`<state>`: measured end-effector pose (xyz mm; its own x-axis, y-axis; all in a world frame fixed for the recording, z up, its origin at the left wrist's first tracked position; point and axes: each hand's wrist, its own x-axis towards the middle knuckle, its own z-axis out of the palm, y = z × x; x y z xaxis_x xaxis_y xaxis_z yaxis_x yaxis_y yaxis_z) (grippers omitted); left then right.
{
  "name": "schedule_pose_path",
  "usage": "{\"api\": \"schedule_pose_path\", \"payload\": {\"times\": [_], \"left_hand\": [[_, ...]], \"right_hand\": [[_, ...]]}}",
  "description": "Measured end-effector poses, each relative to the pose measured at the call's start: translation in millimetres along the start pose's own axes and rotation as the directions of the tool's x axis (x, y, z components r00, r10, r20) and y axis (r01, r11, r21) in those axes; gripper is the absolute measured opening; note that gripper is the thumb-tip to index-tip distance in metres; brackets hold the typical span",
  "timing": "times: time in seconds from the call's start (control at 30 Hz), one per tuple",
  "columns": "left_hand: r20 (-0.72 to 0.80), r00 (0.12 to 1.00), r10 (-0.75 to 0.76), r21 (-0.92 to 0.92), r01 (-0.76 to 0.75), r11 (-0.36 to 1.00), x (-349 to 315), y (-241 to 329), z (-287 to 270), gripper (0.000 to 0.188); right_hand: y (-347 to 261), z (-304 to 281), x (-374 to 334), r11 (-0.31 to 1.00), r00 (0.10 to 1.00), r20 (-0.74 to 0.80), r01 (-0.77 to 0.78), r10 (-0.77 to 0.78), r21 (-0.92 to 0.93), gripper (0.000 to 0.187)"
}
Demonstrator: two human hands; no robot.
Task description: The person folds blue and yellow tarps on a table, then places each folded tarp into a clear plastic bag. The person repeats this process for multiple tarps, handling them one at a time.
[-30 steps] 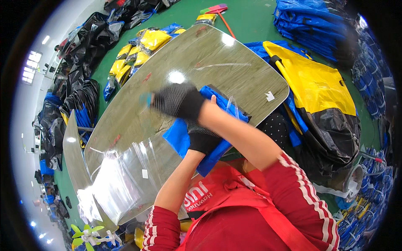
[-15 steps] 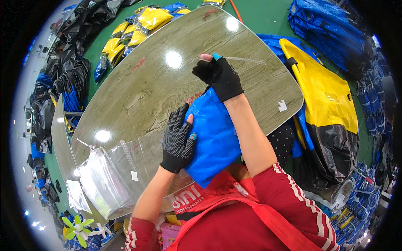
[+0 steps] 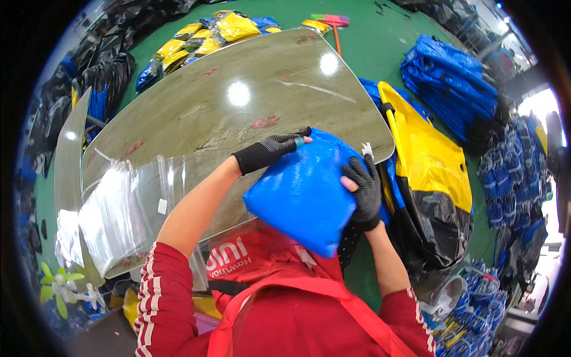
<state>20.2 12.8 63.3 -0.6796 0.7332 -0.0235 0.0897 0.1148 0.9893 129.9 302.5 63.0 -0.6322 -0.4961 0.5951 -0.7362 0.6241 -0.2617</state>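
A folded bundle of blue tarp-like material (image 3: 303,190) is held at the near edge of the table, in front of my red apron. My left hand (image 3: 273,149), in a black dotted glove with some fingertips bare, closes on the bundle's upper left edge. On the opposite side my right hand (image 3: 364,193), gloved alike, grips the right edge with its bare thumb tip on the blue face. The fingers behind the bundle are partly hidden. The wood-patterned tabletop (image 3: 178,128) extends beyond it.
Clear plastic bags (image 3: 116,208) lie at the table's left. Yellow and black bags (image 3: 425,154) hang at its right edge. Packed yellow and blue bundles (image 3: 235,28) lie on the green floor beyond, with a broom (image 3: 334,21) nearby. A blue pile (image 3: 449,83) lies far right.
My left hand has moved up to the bundle's upper edge. My right hand has come down from the tabletop to the bundle's right side. The bundle has turned and shifted right.
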Motion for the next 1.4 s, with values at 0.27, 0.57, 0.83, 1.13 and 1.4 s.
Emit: {"api": "schedule_pose_path", "payload": {"times": [0.27,0.57,0.83,1.13,1.4], "left_hand": [[-0.893,0.438,0.106,0.44,0.798,0.411,-135,-1,81,0.052],[-0.598,0.752,0.275,0.749,0.404,0.525,-173,-50,37,0.05],[-0.64,0.724,0.258,0.697,0.406,0.591,-174,-49,35,0.017],[-0.65,0.707,0.278,0.702,0.418,0.576,-169,-50,33,0.014],[-0.643,0.716,0.271,0.713,0.432,0.552,-168,-50,36,0.012]], "right_hand": [[-2,-10,-29,0.021,0.527,0.457,-0.672,0.717,0.741,0.068],[7,3,-2,-0.166,0.38,0.723,-0.812,0.577,0.56,0.07],[-2,2,23,-0.018,0.38,0.837,-0.907,0.394,0.421,0.083],[8,-4,21,-0.02,0.382,0.854,-0.909,0.353,0.415,0.077],[9,-2,30,-0.018,0.269,0.867,-0.953,0.42,0.304,0.076]]}}
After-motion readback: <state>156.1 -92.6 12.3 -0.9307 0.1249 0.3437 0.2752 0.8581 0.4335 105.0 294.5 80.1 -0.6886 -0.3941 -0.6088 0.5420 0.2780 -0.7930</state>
